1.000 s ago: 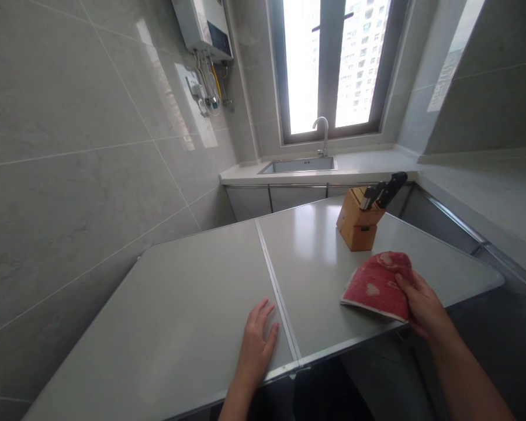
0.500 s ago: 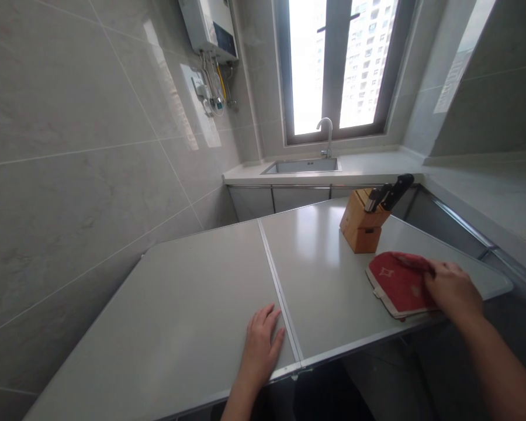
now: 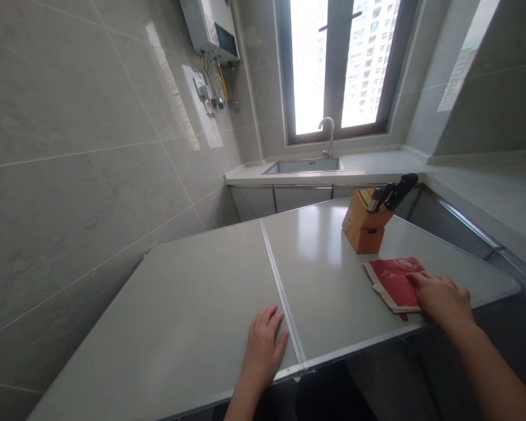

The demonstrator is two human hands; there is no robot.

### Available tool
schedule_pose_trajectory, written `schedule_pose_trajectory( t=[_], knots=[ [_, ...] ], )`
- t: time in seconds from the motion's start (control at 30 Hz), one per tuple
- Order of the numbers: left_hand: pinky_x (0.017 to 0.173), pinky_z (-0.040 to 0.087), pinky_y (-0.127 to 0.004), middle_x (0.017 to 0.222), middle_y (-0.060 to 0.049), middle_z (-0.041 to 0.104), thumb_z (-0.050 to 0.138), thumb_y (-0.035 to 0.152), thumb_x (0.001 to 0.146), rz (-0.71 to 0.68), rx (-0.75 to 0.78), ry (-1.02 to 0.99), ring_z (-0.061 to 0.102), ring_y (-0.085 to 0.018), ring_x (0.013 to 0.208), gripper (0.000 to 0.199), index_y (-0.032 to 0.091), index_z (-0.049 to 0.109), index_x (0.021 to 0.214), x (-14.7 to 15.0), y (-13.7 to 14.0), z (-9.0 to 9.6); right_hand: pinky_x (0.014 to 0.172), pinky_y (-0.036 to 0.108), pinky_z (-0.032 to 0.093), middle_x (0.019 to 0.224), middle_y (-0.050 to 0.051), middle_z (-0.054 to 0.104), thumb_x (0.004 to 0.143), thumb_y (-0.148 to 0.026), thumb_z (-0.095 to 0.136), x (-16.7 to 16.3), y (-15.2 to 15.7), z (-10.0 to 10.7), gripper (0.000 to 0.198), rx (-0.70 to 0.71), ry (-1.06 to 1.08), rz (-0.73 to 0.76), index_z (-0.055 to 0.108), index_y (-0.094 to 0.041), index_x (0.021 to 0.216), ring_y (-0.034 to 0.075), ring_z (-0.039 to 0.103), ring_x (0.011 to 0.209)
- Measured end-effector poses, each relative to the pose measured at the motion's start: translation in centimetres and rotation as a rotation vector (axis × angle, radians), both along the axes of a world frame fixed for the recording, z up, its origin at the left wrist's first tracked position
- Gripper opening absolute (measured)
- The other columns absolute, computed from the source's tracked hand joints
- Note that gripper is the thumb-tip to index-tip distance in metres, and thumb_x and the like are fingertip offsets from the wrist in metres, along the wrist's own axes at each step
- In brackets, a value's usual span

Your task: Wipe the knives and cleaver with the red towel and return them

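Observation:
A folded red cloth (image 3: 394, 285) with a pale border and light markings lies on the grey-white table at the right, close to its front edge. My right hand (image 3: 442, 299) covers the cloth's right end, its bent fingers closed on the fabric; some fingertips are hidden. To the left, my left hand (image 3: 265, 342) rests on the tabletop beside the metal seam, fingers apart and nothing in it. Just behind the cloth stands a wooden knife block (image 3: 363, 225), apart from it, with several black-handled knives (image 3: 397, 193) slotted in.
The table (image 3: 193, 304) has a metal-trimmed edge and a seam (image 3: 280, 286) across it. Past its far side are a white counter (image 3: 377, 164), a sink (image 3: 304, 166) and a tap (image 3: 329, 137) under a window. A water heater (image 3: 210, 32) hangs on the left wall.
The cloth, raised and bunched at its top edge before, now lies flatter. My right hand has moved slightly left and lower over it. The left hand stays in place.

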State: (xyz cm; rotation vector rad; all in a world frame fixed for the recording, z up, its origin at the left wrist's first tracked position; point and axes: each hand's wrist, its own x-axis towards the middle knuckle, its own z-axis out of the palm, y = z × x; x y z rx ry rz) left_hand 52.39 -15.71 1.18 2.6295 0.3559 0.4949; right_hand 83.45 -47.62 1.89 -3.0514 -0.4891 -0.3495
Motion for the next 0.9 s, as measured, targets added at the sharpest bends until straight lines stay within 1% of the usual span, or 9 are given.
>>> schedule_pose_trajectory(
  t=[0.1, 0.2, 0.3, 0.43, 0.53, 0.6, 0.67, 0.77, 0.9],
  knots=[
    [0.105, 0.036, -0.052, 0.134, -0.010, 0.052, 0.047, 0.030, 0.089, -0.001, 0.009, 0.007, 0.044, -0.027, 0.125, 0.036, 0.023, 0.058, 0.123, 0.0, -0.1, 0.0, 0.081, 0.048, 0.034, 0.121, 0.014, 0.059, 0.091, -0.022, 0.035, 0.1, 0.8, 0.7, 0.035, -0.002, 0.040, -0.045, 0.064, -0.028, 0.110, 0.031, 0.053, 0.103],
    [0.106, 0.034, -0.053, 0.135, -0.010, 0.051, 0.047, 0.030, 0.089, -0.002, 0.000, 0.016, 0.043, -0.028, 0.125, 0.036, 0.023, 0.058, 0.122, 0.0, -0.2, 0.0, 0.082, 0.052, 0.037, 0.118, 0.018, 0.059, 0.092, -0.027, 0.036, -1.3, 3.1, 2.0, 0.034, 0.008, -0.060, -0.008, 0.062, -0.021, 0.112, 0.035, 0.054, 0.103],
    [0.106, 0.033, -0.053, 0.134, -0.010, 0.052, 0.046, 0.032, 0.089, -0.005, -0.043, 0.003, 0.043, -0.028, 0.125, 0.035, 0.023, 0.059, 0.121, 0.0, -0.1, 0.2, 0.083, 0.047, 0.042, 0.114, 0.018, 0.061, 0.091, -0.029, 0.041, -4.5, 7.3, 2.6, 0.034, 0.135, -0.178, 0.235, 0.057, -0.016, 0.118, 0.033, 0.055, 0.105],
    [0.104, 0.036, -0.048, 0.127, -0.010, 0.057, 0.043, 0.035, 0.091, -0.005, -0.193, -0.081, 0.048, -0.025, 0.120, 0.033, 0.024, 0.062, 0.116, 0.0, 0.2, 0.6, 0.071, 0.030, 0.047, 0.110, 0.009, 0.068, 0.092, -0.016, 0.037, -10.5, 13.8, 1.6, 0.036, 0.373, -0.024, 0.672, 0.053, -0.023, 0.123, 0.020, 0.066, 0.086],
    [0.085, 0.047, -0.035, 0.094, -0.008, 0.066, 0.037, 0.038, 0.093, 0.119, -0.373, -0.209, 0.059, -0.021, 0.090, 0.034, 0.019, 0.065, 0.088, -0.2, 0.8, 0.3, 0.060, 0.025, 0.041, 0.077, 0.004, 0.073, 0.094, -0.025, 0.042, -15.0, 18.2, 1.4, 0.022, 0.372, 0.016, 0.850, 0.065, -0.024, 0.094, 0.018, 0.066, 0.065],
    [0.068, 0.046, -0.028, 0.070, -0.003, 0.058, 0.037, 0.042, 0.093, 0.305, -0.489, -0.310, 0.055, -0.017, 0.068, 0.038, 0.018, 0.057, 0.071, -0.5, 1.3, -0.2, 0.053, 0.024, 0.033, 0.058, 0.002, 0.067, 0.094, -0.031, 0.045, -17.3, 20.5, 2.0, 0.029, 0.350, -0.007, 0.878, 0.062, -0.021, 0.072, 0.016, 0.061, 0.052],
    [0.058, 0.041, -0.025, 0.059, 0.002, 0.048, 0.039, 0.046, 0.091, 0.455, -0.570, -0.390, 0.046, -0.015, 0.059, 0.039, 0.019, 0.050, 0.065, -0.8, 1.6, -0.6, 0.053, 0.024, 0.028, 0.054, 0.001, 0.064, 0.094, -0.033, 0.046, -18.7, 22.4, 2.8, 0.034, 0.364, -0.038, 0.938, 0.058, -0.020, 0.065, 0.013, 0.057, 0.048],
    [0.052, 0.032, -0.022, 0.054, 0.006, 0.033, 0.044, 0.046, 0.087, 0.474, -0.615, -0.407, 0.035, -0.012, 0.054, 0.040, 0.020, 0.039, 0.057, -1.0, 1.7, -0.9, 0.054, 0.025, 0.025, 0.055, 0.000, 0.063, 0.092, -0.030, 0.047, -19.2, 24.5, 2.9, 0.033, 0.411, -0.073, 0.999, 0.056, -0.019, 0.062, 0.011, 0.055, 0.050],
    [0.049, 0.023, -0.022, 0.054, 0.008, 0.018, 0.051, 0.040, 0.082, 0.482, -0.557, -0.365, 0.024, -0.009, 0.050, 0.043, 0.022, 0.025, 0.052, -0.7, 1.6, -1.0, 0.052, 0.026, 0.021, 0.051, -0.002, 0.059, 0.085, -0.013, 0.050, -18.4, 25.5, 0.0, 0.027, 0.378, -0.082, 1.000, 0.054, -0.019, 0.059, 0.010, 0.049, 0.046]
  ],
)
